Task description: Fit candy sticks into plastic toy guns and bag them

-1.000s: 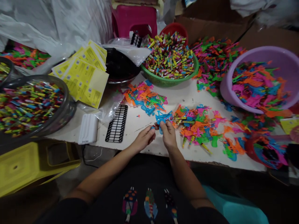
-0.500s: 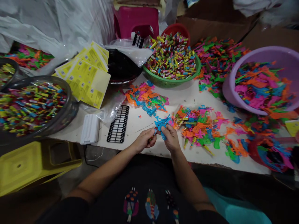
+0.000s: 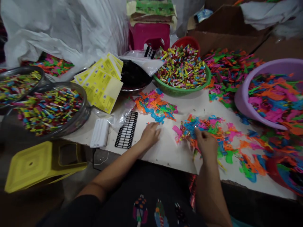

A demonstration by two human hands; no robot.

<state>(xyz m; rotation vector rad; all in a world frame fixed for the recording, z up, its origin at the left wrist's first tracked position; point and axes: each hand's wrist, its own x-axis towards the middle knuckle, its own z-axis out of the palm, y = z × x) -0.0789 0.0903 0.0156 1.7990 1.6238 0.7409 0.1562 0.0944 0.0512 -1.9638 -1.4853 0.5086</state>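
Observation:
My left hand (image 3: pixel 150 136), smeared by motion, reaches low over the table with its fingers stretched toward the near edge of a small pile of coloured plastic toy guns (image 3: pixel 155 104). I see nothing in it. On the right, my right hand (image 3: pixel 207 144) is over another pile of toy guns (image 3: pixel 213 126), its thumb and fingers drawn together. Blue toy guns (image 3: pixel 191 124) and a shiny bit of clear film are at its fingertips. Blur hides what it grips. Several small yellow-and-red tubes (image 3: pixel 182 134) lie among the pieces beside it.
A green basin (image 3: pixel 178 91) of wrapped tubes stands at the back, a purple tub (image 3: pixel 241 101) of toy guns at right. Grey basins (image 3: pixel 82 118) of tubes sit left. Nearer are yellow printed cards (image 3: pixel 104 91), a white device (image 3: pixel 99 133) and a black plastic rack (image 3: pixel 127 130).
My hands, together over a blue toy gun before, have parted. The left moved toward the small pile, the right over the right-hand pile. The view has shifted, so everything sits lower.

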